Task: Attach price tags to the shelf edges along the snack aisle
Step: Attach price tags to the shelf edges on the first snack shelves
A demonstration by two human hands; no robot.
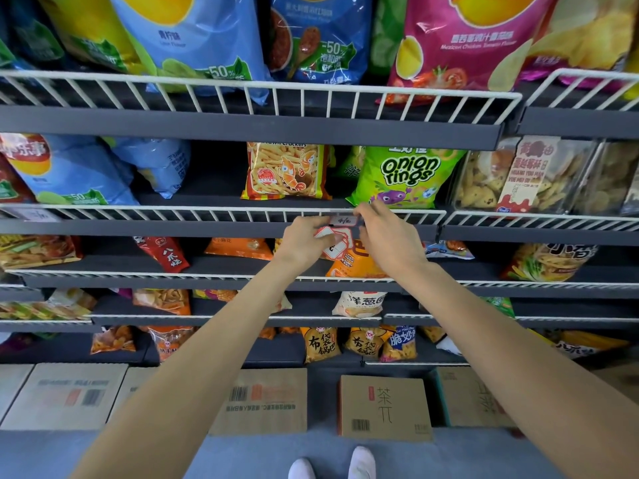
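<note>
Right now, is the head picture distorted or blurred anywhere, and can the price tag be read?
Head view: wide-angle bending curves the white wire rail and shelf edges; light is even and soft, with small glare on the pink chip bag; the price tag between left hand and right hand is too small and soft to read.

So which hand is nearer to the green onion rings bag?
Right. The right hand reaches just below the green onion rings bag, fingertips close under it; the left hand is lower and further left.
</note>
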